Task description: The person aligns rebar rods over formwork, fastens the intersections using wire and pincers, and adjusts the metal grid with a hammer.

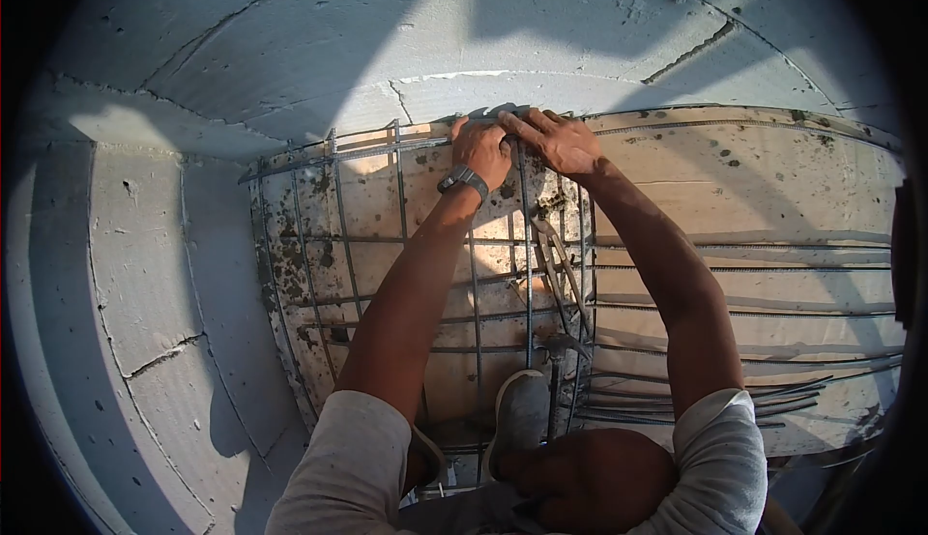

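Observation:
My left hand (481, 155), with a watch (465, 183) on its wrist, is closed at the far edge of a rebar grid (528, 284). Close beside it, my right hand (563, 144) has its fingers bent toward the left thumb and also looks closed. A dark item (499, 110) shows just past the fingertips, against the wall. What each hand grips is hidden by the fingers. Below the right hand, long-handled pincers (551, 255) lie on the bars. A hammer (558, 345) rests nearer to me, beside my shoe.
Under the grid lies a stained formwork board (725, 187). Long loose bars (715, 400) run to the right. Block walls (290, 42) close in the far side and the left (145, 274). My shoe (519, 409) stands among the bars.

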### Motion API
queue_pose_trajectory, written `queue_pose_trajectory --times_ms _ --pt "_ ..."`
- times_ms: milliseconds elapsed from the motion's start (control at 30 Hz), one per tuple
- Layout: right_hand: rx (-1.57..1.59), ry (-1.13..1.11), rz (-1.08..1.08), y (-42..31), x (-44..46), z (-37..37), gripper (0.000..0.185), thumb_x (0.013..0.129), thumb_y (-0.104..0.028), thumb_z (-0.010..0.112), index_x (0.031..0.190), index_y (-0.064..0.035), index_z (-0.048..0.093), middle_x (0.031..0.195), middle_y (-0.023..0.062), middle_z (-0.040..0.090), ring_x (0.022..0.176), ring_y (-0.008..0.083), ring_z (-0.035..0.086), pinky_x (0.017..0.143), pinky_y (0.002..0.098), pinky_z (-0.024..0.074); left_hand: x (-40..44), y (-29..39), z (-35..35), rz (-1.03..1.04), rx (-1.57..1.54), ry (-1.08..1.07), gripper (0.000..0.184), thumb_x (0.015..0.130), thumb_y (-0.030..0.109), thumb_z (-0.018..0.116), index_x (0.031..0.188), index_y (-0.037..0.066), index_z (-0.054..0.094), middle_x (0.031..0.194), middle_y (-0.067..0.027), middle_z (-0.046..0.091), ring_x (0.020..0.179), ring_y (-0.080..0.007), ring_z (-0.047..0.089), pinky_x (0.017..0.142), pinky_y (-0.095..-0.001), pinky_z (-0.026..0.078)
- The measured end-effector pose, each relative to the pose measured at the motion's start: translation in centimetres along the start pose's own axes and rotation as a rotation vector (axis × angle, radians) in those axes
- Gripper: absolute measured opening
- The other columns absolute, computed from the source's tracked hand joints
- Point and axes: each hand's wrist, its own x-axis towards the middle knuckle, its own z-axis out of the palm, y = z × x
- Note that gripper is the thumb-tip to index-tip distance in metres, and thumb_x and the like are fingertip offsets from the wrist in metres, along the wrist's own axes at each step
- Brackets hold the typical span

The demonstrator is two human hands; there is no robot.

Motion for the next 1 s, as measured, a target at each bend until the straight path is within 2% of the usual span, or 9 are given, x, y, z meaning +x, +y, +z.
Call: queue_pose_trajectory --times_ms 33,200,233,333,400,600,833,933,1000 --pt "0.020 -0.067 -0.025 0.5 0.3 0.2 0.100 0.066 -0.045 0.078 0.151 -0.0126 0.035 0.127 0.0028 0.055 0.107 0.0211 0.064 0.087 0.0293 0.0578 0.2 -0.1 -0.2 -0.013 0.030 -0.051 0.020 0.082 0.013 0.064 0.100 0.007 0.072 0.096 -0.0122 0.074 0.102 -0.0281 0.066 0.113 -0.0508 0.030" --pt "-0.612 -0.073 -0.183 -0.1 1.0 -0.3 0.072 0.083 -0.029 0.063 0.149 -0.0128 0.039 0.130 0.0008 0.057 0.119 0.0176 0.060 0.092 0.0298 0.0577 0.6 -0.2 0.1 -0.042 -0.013 -0.048 0.023 0.080 0.016 0.065 0.100 0.006 0.073 0.094 -0.0151 0.074 0.098 -0.0299 0.069 0.114 -0.0497 0.030" --pt "-0.599 -0.035 -0.232 -0.1 1.1 -0.5 0.067 0.084 -0.025 0.060 0.147 -0.0126 0.042 0.128 0.0011 0.059 0.116 0.0181 0.063 0.087 0.0301 0.0591 0.7 -0.4 0.3 -0.051 -0.015 -0.041 0.024 0.079 0.016 0.065 0.100 0.006 0.073 0.093 -0.0157 0.074 0.098 -0.0305 0.069 0.115 -0.0495 0.031" --pt "-0.549 0.049 -0.307 -0.2 1.3 -1.0 0.056 0.086 -0.016 0.056 0.142 -0.0125 0.051 0.123 0.0021 0.063 0.107 0.0200 0.069 0.077 0.0308 0.0622 0.7 -0.3 0.6 -0.052 -0.110 0.052 0.022 0.075 0.011 0.065 0.094 0.000 0.073 0.096 -0.0221 0.073 0.098 -0.0371 0.069 0.101 -0.0417 0.047" --pt "-0.508 0.062 -0.268 -0.5 1.4 -1.0 0.053 0.085 -0.015 0.057 0.138 -0.0129 0.055 0.121 0.0026 0.064 0.104 0.0220 0.070 0.072 0.0307 0.0628 1.2 0.1 -0.2 -0.122 -0.062 -0.080 0.027 0.074 0.010 0.067 0.097 -0.001 0.073 0.096 -0.0242 0.072 0.098 -0.0381 0.069 0.096 -0.0400 0.050" --pt "-0.563 0.000 -0.301 0.1 1.4 -0.8 0.053 0.083 -0.015 0.060 0.136 -0.0155 0.057 0.134 0.0049 0.062 0.115 0.0241 0.066 0.080 0.0325 0.0621 1.3 -0.5 0.8 -0.093 -0.100 -0.001 0.029 0.072 0.011 0.065 0.096 -0.002 0.073 0.094 -0.0264 0.071 0.094 -0.0415 0.069 0.089 -0.0432 0.052" --pt "-0.537 -0.085 -0.297 0.2 2.2 -1.3 0.033 0.079 -0.013 0.062 0.111 -0.0148 0.069 0.129 0.0037 0.063 0.112 0.0223 0.066 0.082 0.0313 0.0604 2.1 -0.8 1.0 -0.156 -0.097 -0.055 0.024 0.072 0.014 0.062 0.087 -0.003 0.068 0.089 -0.0274 0.070 0.090 -0.0441 0.068 0.085 -0.0454 0.053" --pt "-0.540 -0.177 -0.294 0.3 2.9 -1.5 0.023 0.079 -0.012 0.062 0.101 -0.0139 0.070 0.126 0.0016 0.064 0.111 0.0202 0.065 0.083 0.0302 0.0596 2.5 -1.0 1.2 -0.227 -0.039 -0.208 0.025 0.086 0.015 0.055 0.098 0.005 0.074 0.099 -0.0214 0.073 0.101 -0.0352 0.070 0.111 -0.0475 0.035" --pt "-0.508 -0.192 -0.265 0.3 3.3 -1.6 0.019 0.080 -0.012 0.061 0.096 -0.0132 0.070 0.123 -0.0001 0.064 0.111 0.0182 0.064 0.084 0.0292 0.0589 2.6 -1.9 2.2 -0.194 -0.075 -0.152 0.024 0.088 0.013 0.052 0.096 0.005 0.073 0.098 -0.0220 0.073 0.099 -0.0357 0.070 0.107 -0.0471 0.040"
